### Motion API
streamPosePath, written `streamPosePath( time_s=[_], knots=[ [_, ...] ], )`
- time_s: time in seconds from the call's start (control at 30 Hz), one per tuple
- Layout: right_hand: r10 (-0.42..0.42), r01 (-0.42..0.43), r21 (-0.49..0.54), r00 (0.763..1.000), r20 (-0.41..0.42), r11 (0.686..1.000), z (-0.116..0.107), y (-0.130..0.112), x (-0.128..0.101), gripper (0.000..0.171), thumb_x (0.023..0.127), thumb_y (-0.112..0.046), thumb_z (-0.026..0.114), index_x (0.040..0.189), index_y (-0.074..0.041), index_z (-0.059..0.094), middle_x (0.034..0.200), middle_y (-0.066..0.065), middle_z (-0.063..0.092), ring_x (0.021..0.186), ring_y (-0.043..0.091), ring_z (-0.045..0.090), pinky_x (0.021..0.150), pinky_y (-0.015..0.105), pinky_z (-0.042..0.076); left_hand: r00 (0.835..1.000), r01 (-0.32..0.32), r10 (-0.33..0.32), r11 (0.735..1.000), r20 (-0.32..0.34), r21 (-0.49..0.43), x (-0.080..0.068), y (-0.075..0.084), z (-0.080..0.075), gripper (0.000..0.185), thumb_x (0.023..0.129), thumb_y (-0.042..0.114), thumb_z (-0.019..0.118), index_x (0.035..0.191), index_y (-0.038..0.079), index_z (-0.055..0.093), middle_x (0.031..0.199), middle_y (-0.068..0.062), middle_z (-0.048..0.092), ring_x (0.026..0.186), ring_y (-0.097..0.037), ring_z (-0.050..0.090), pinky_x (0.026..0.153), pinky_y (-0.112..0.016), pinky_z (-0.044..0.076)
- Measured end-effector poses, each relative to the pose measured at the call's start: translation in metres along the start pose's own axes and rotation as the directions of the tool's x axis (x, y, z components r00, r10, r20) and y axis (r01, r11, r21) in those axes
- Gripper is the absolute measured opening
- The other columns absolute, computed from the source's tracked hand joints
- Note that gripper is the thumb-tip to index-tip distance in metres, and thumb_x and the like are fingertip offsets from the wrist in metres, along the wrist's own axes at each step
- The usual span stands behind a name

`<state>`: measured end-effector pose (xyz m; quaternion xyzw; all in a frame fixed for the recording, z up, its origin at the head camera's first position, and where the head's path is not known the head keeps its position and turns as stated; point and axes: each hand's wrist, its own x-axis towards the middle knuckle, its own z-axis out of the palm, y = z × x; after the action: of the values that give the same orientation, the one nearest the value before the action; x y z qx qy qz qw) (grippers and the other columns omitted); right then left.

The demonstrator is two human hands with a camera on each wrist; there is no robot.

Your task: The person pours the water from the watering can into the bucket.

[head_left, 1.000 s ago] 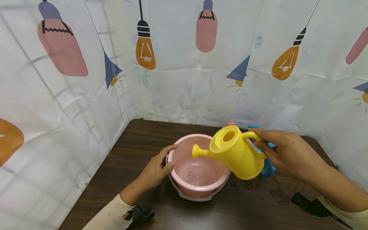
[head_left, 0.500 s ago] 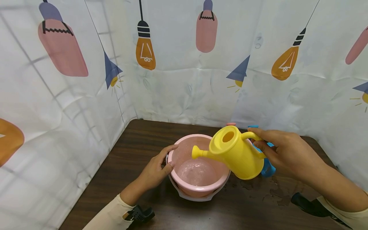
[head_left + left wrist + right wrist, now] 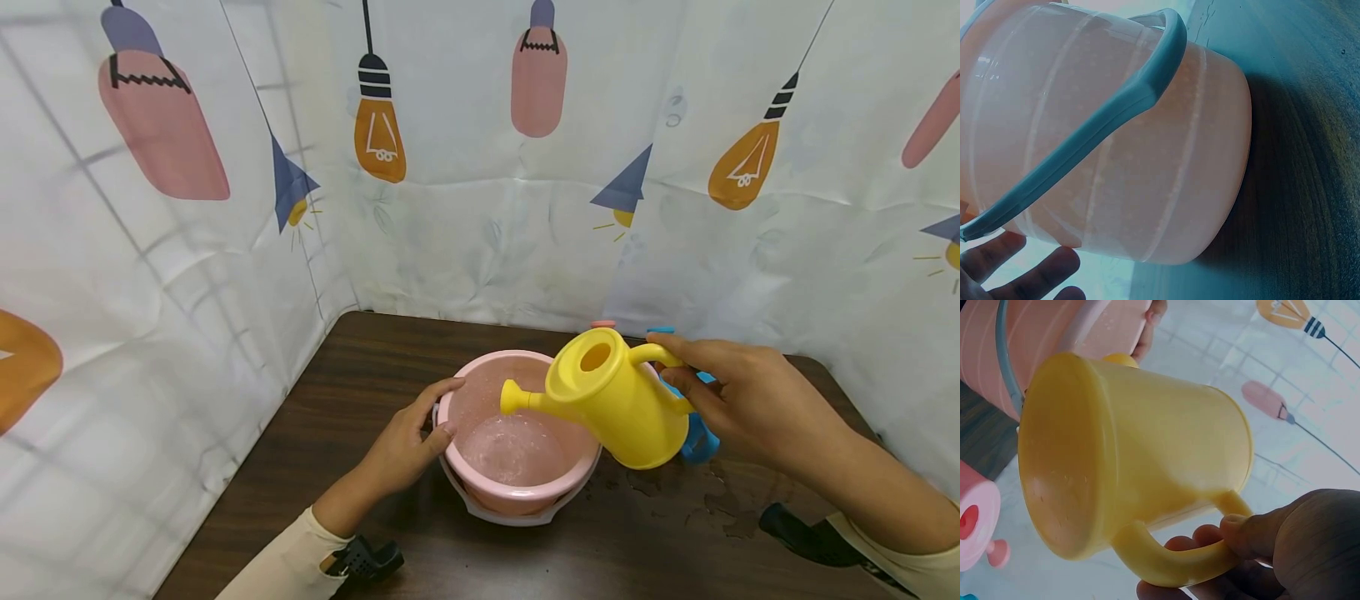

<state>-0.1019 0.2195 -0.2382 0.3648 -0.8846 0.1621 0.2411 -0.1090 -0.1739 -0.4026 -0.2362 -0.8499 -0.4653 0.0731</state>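
Observation:
A pink bucket (image 3: 480, 392) with a grey handle (image 3: 1104, 119) stands on the dark wooden table (image 3: 360, 367) and holds rippling water. My left hand (image 3: 408, 433) grips its left rim, thumb over the edge. My right hand (image 3: 738, 400) holds a yellow watering can (image 3: 618, 400) by its handle (image 3: 1179, 562), tilted with the spout (image 3: 517, 398) over the bucket. In the right wrist view the can's base (image 3: 1063, 456) faces the camera and my fingers (image 3: 1210, 537) curl through the handle.
A blue object (image 3: 697, 433) sits behind the can, mostly hidden. A pink watering can (image 3: 975, 531) shows in the right wrist view. Water drops (image 3: 712, 500) lie on the table at the right. A printed white curtain (image 3: 487, 208) walls the table on three sides.
The water surface in the bucket ripples differently. Neither hand nor the yellow can has visibly moved.

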Motion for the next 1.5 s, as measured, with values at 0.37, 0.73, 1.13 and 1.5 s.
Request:
streamPosePath(
  time_s=[0.37,0.73,1.13,1.5],
  knots=[
    [0.006,-0.006,0.000,1.000,0.005,1.000,0.0002,-0.0005,-0.0003,0.056,0.078,0.004,0.084,0.131,-0.007,0.070,0.108,0.002,0.076,0.072,0.008,0.063,0.057,0.026,0.051,1.000,-0.010,0.010,1.000,0.001,-0.004,0.0001,0.0000,0.0001,0.055,0.099,0.029,0.056,0.152,0.024,0.044,0.133,-0.012,0.061,0.100,-0.018,0.065,0.083,-0.036,0.054],
    [0.007,-0.007,0.002,1.000,-0.001,1.000,0.0006,-0.0002,-0.0001,0.057,0.078,0.004,0.084,0.132,-0.007,0.070,0.108,0.002,0.076,0.072,0.007,0.062,0.057,0.027,0.052,1.000,-0.014,0.014,1.000,-0.002,0.001,0.0007,-0.0006,0.0000,0.055,0.099,0.036,0.055,0.152,0.024,0.044,0.129,-0.011,0.063,0.097,-0.017,0.065,0.081,-0.035,0.054],
    [0.002,-0.002,0.011,1.000,-0.008,1.000,0.0011,0.0002,-0.0008,0.059,0.077,0.005,0.084,0.132,-0.008,0.070,0.106,0.000,0.076,0.069,0.003,0.058,0.056,0.023,0.048,1.000,0.004,-0.004,1.000,0.002,0.003,0.0003,-0.0005,0.0001,0.055,0.100,0.036,0.054,0.152,0.025,0.044,0.131,-0.011,0.062,0.098,-0.017,0.065,0.081,-0.035,0.054],
    [-0.003,0.003,0.009,1.000,-0.019,1.000,0.0010,0.0000,-0.0004,0.059,0.077,0.005,0.084,0.133,-0.008,0.070,0.105,-0.001,0.076,0.068,0.002,0.057,0.056,0.020,0.047,1.000,0.002,-0.002,1.000,0.004,-0.002,-0.0001,-0.0001,-0.0002,0.055,0.100,0.036,0.055,0.152,0.024,0.044,0.128,-0.011,0.063,0.097,-0.017,0.065,0.079,-0.035,0.054]
  ],
)
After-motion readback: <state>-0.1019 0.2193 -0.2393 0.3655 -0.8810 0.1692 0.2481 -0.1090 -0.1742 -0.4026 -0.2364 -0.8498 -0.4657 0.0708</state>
